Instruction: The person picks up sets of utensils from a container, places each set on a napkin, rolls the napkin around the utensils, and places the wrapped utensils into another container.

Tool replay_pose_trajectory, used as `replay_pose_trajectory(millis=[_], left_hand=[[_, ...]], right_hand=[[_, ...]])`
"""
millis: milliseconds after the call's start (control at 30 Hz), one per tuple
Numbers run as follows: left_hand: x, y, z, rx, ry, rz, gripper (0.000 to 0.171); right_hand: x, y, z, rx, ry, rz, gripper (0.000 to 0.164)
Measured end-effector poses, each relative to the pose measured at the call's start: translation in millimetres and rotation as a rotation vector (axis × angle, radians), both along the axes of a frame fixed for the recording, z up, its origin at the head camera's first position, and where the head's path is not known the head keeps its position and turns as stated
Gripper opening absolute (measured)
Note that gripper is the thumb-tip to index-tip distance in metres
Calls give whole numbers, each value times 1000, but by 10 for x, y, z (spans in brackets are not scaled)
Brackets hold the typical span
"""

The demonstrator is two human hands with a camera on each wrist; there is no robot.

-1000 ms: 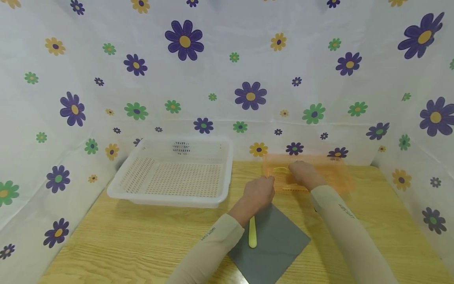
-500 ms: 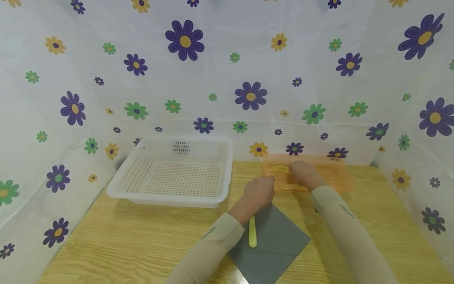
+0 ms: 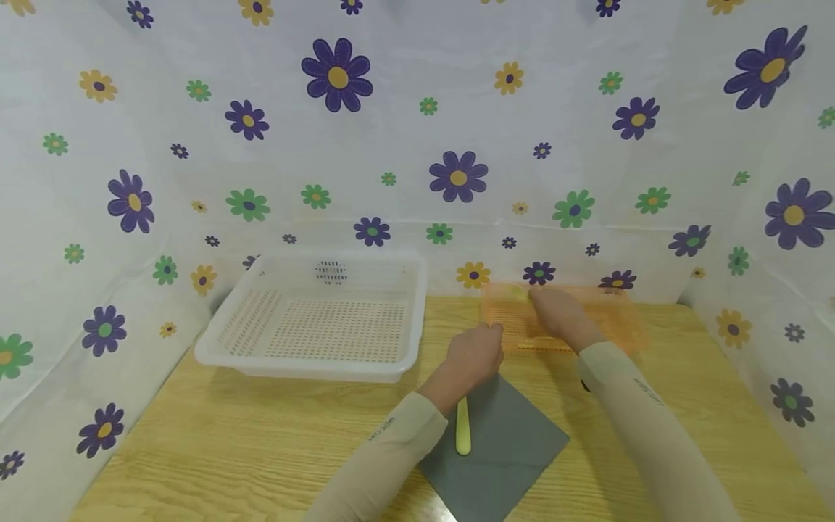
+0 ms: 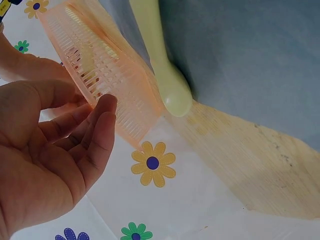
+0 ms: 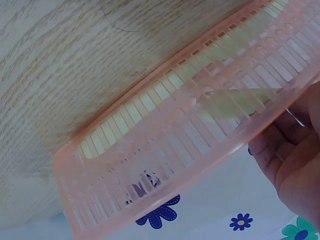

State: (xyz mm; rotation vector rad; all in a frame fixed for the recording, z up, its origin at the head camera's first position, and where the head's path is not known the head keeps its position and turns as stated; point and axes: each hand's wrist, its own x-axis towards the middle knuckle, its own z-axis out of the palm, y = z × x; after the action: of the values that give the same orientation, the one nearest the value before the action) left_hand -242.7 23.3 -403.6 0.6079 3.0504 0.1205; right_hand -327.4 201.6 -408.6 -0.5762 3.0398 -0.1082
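Note:
My left hand [image 3: 471, 357] grips the near left corner of the orange slotted basket [image 4: 135, 95], its fingers curled at the rim. My right hand [image 3: 559, 315] reaches into that basket and holds a pale yellow-green spoon [image 5: 230, 102], seen through the slotted wall. The spoon's end [image 3: 518, 292] sticks out left of the right hand at the far rim. Another yellow piece [image 5: 150, 102] lies along the basket's bottom; its kind is hard to tell through the slots. A matching spoon [image 3: 463, 431] lies on the grey square mat [image 3: 515, 442], partly hidden by the left wrist.
A large white plastic basket [image 3: 411, 370] with a perforated bottom stands on the left of the wooden table [image 3: 261, 442]. White cloth [image 3: 385, 130] with printed flowers hangs behind the table and on both sides.
My right hand has shifted slightly, and the spoon in it has risen toward the basket's far rim. The left hand still grips the basket's corner.

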Motion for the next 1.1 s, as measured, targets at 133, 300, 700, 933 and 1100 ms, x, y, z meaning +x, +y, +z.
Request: replay_pose_trajectory(millis=[133, 300, 700, 933, 1100], left_hand=[[8, -26, 9, 9, 7, -8, 16], [10, -51, -10, 13, 26, -20, 18], [54, -116, -9, 17, 5, -44, 24], [87, -156, 31, 45, -26, -30, 25], [126, -202, 18, 60, 18, -34, 23]], right_hand=[[18, -27, 56, 3, 40, -42, 15], [56, -37, 124, -23, 65, -65, 15], [166, -18, 263, -309, 132, -121, 19], [296, -68, 339, -467, 136, -113, 29], [419, -144, 364, -580, 138, -112, 28]])
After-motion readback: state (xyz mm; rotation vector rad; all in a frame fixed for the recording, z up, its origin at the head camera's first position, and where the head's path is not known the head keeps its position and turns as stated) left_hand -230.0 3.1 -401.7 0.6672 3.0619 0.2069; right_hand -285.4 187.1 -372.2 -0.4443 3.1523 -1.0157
